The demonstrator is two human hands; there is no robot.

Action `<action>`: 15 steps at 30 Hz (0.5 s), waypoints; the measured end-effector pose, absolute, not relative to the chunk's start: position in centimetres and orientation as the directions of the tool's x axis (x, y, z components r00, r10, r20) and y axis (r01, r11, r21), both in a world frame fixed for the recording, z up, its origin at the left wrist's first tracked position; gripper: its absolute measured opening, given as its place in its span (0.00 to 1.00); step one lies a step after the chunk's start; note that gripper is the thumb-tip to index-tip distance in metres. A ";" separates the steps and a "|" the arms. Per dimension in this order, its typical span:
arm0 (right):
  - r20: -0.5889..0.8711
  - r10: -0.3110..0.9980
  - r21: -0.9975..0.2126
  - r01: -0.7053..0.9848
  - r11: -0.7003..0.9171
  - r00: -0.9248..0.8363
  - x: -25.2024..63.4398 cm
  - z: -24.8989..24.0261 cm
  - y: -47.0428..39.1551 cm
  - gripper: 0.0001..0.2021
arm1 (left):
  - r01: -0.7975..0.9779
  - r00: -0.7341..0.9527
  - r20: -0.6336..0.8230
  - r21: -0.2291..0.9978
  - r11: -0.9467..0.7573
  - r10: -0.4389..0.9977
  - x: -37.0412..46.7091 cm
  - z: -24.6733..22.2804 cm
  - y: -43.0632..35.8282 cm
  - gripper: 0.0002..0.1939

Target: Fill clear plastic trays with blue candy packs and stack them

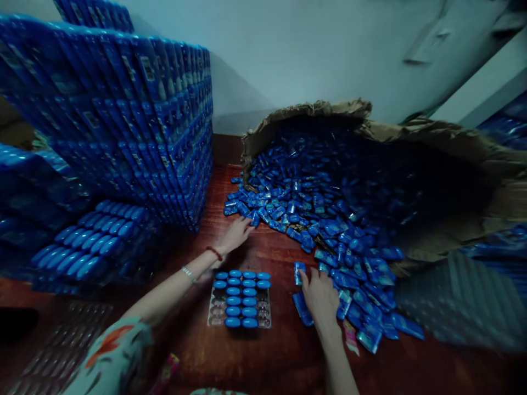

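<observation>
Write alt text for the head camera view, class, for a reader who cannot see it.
A person's left hand and right hand reach into loose blue packets spilling from a torn cardboard box onto a wooden table. Between the hands lies a clear tray partly filled with blue packets. Filled trays are stacked high at left.

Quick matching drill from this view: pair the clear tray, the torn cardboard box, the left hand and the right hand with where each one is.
Things:
1. clear tray
2. cardboard box
3. left hand
4. right hand

Places:
A. on its side at the right, spilling blue packets
B. on loose packets at the near edge of the pile
C. on the wooden table between both hands, partly filled with blue pieces
D. stretched to the far left edge of the pile

Pairs: 1-C, 2-A, 3-D, 4-B
</observation>
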State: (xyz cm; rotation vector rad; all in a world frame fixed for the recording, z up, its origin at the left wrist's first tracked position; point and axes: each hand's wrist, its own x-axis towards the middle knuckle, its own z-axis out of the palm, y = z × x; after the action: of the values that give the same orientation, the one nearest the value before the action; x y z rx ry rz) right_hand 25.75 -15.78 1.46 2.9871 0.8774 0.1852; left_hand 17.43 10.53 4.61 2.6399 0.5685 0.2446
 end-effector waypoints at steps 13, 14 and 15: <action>-0.115 0.662 0.024 0.669 -0.743 0.740 23.8 1.3 -15.1 0.17 | 0.361 0.933 -0.116 0.329 -0.873 0.342 19.9 1.2 13.0 0.18; -0.108 0.667 0.012 0.672 -0.740 0.737 23.8 1.4 -15.2 0.19 | 0.359 0.933 -0.134 0.316 -0.878 0.333 18.7 1.2 13.0 0.18; -0.103 0.676 0.001 0.679 -0.734 0.730 23.9 1.5 -15.2 0.20 | 0.359 0.933 -0.148 0.303 -0.883 0.328 17.5 1.3 12.9 0.18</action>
State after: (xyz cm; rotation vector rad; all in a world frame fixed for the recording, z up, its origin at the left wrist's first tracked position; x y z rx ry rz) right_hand 23.90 -15.16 1.50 2.8862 1.1307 -0.1486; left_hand 17.48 12.93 1.26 2.7615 0.5054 -0.1322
